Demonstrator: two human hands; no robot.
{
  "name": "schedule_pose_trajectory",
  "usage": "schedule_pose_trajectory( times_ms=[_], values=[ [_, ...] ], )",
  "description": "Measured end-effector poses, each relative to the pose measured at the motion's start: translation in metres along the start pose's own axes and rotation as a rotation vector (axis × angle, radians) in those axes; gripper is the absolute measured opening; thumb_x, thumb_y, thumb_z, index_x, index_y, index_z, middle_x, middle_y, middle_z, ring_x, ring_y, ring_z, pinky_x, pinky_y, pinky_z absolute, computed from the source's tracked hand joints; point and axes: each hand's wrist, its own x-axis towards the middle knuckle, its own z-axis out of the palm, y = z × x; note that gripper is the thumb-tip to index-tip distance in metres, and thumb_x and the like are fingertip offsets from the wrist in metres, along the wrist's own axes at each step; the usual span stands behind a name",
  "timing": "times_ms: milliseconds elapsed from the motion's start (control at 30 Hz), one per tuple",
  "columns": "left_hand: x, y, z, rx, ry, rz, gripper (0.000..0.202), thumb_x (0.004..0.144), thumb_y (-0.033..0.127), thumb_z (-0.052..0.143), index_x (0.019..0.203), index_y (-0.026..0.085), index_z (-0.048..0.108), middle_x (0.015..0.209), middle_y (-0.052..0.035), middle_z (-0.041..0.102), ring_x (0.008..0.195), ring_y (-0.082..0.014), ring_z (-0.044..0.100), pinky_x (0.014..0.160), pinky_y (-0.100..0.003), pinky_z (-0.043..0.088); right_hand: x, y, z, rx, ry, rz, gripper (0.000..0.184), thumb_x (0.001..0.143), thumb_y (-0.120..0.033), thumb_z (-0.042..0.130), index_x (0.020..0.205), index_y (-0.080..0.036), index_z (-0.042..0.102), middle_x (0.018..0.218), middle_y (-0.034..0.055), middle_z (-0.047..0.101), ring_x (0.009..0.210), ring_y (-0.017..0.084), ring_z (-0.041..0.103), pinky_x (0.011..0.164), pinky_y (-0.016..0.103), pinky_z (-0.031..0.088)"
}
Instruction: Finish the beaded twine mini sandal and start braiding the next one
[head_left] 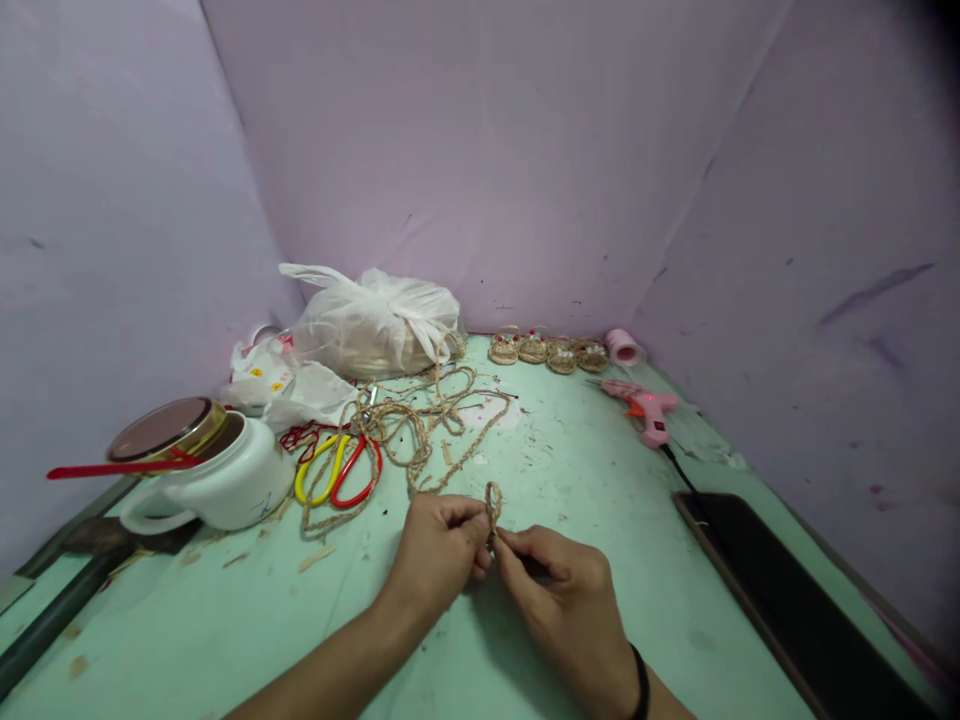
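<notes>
We pinch the braided cord loop (496, 503), fingers of left hand (444, 545) and right hand (564, 595) closed on its lower end; judged light, pliable, best held there.

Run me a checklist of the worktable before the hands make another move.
1. Small braided loop held: ok, pinched in the fingers of the left hand.
2. Right hand in place: ok, fingertips at the loop's lower end.
3. Glue gun clear of both hands: ok, lying apart on the right.
4. Glue gun hot: cannot tell; a red glow shows on its body, but not its temperature.
5. Scissors free of cord: not ok, braided cord lies across the handles.
</notes>
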Motion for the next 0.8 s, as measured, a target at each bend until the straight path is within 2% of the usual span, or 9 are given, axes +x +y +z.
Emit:
schedule_pose_trajectory(
  times_ms=[233,400,467,567,633,667,700,733,800],
  values=[
    [-0.004,0.006,0.001,-0.048,-0.058,0.170,0.012,0.058,0.021,0.055,0.056,0.011,0.061,0.050,0.0013,0.052,0.050,-0.0091,0.046,0.049,-0.021,0.037,0.004,-0.001,-0.002,0.080,0.013,0.162,0.020,0.076,-0.026,0.057,0.064,-0.016,0.070,0.057,0.0041,0.069,0.050,0.015,0.061,0.048,0.022,0.045],
    [-0.001,0.002,0.003,-0.033,0.020,0.035,0.012,0.063,0.019,0.054,0.065,0.010,0.062,0.046,0.0031,0.050,0.042,-0.0089,0.045,0.046,-0.022,0.038,0.005,-0.005,-0.001,0.173,-0.046,0.330,0.023,0.075,-0.030,0.056,0.061,-0.016,0.069,0.053,0.0019,0.065,0.046,0.013,0.056,0.044,0.021,0.042],
    [0.002,-0.002,0.000,0.069,0.049,0.063,0.015,0.066,0.018,0.053,0.073,0.010,0.064,0.051,0.0015,0.054,0.047,-0.0101,0.048,0.049,-0.023,0.040,0.008,-0.004,-0.002,0.188,-0.039,0.390,0.022,0.073,-0.032,0.058,0.060,-0.016,0.067,0.049,0.0006,0.062,0.044,0.012,0.053,0.043,0.021,0.041],
    [0.005,-0.005,-0.010,0.318,0.211,0.234,0.028,0.071,0.017,0.052,0.096,0.011,0.064,0.074,-0.0034,0.062,0.057,-0.0118,0.051,0.056,-0.025,0.044,0.014,0.000,-0.010,0.244,-0.011,0.512,0.021,0.068,-0.033,0.061,0.058,-0.015,0.063,0.046,-0.0011,0.058,0.042,0.011,0.051,0.043,0.021,0.041],
    [0.005,-0.004,-0.018,0.467,0.372,0.416,0.036,0.074,0.017,0.049,0.109,0.014,0.058,0.089,-0.0064,0.061,0.064,-0.0134,0.054,0.062,-0.028,0.045,0.020,0.002,-0.019,0.313,-0.027,0.600,0.020,0.065,-0.034,0.063,0.057,-0.015,0.061,0.045,-0.0025,0.055,0.040,0.010,0.049,0.041,0.021,0.040],
    [0.004,-0.003,-0.022,0.519,0.412,0.519,0.037,0.076,0.017,0.048,0.112,0.015,0.057,0.096,-0.0080,0.060,0.072,-0.0151,0.055,0.069,-0.030,0.046,0.022,0.002,-0.025,0.350,-0.065,0.630,0.020,0.063,-0.034,0.064,0.056,-0.016,0.061,0.045,-0.0035,0.053,0.038,0.009,0.047,0.040,0.021,0.040],
    [0.003,-0.002,-0.023,0.551,0.407,0.616,0.036,0.076,0.017,0.048,0.112,0.015,0.057,0.102,-0.0094,0.059,0.082,-0.0170,0.056,0.076,-0.031,0.045,0.025,0.002,-0.030,0.386,-0.122,0.647,0.019,0.062,-0.033,0.065,0.056,-0.016,0.060,0.044,-0.0047,0.050,0.037,0.009,0.045,0.039,0.021,0.039],
    [0.002,0.000,-0.024,0.566,0.348,0.686,0.035,0.076,0.017,0.049,0.110,0.015,0.058,0.106,-0.0102,0.059,0.091,-0.0187,0.055,0.083,-0.033,0.043,0.027,0.001,-0.036,0.420,-0.192,0.654,0.019,0.061,-0.033,0.065,0.055,-0.016,0.060,0.043,-0.0057,0.048,0.036,0.008,0.043,0.039,0.021,0.039],
    [0.000,0.002,-0.020,0.544,0.158,0.706,0.030,0.075,0.019,0.053,0.103,0.015,0.062,0.106,-0.0099,0.060,0.099,-0.0202,0.054,0.088,-0.033,0.041,0.031,-0.001,-0.045,0.470,-0.323,0.635,0.019,0.060,-0.033,0.066,0.055,-0.016,0.059,0.042,-0.0072,0.044,0.036,0.007,0.041,0.039,0.020,0.039]
  ],
)
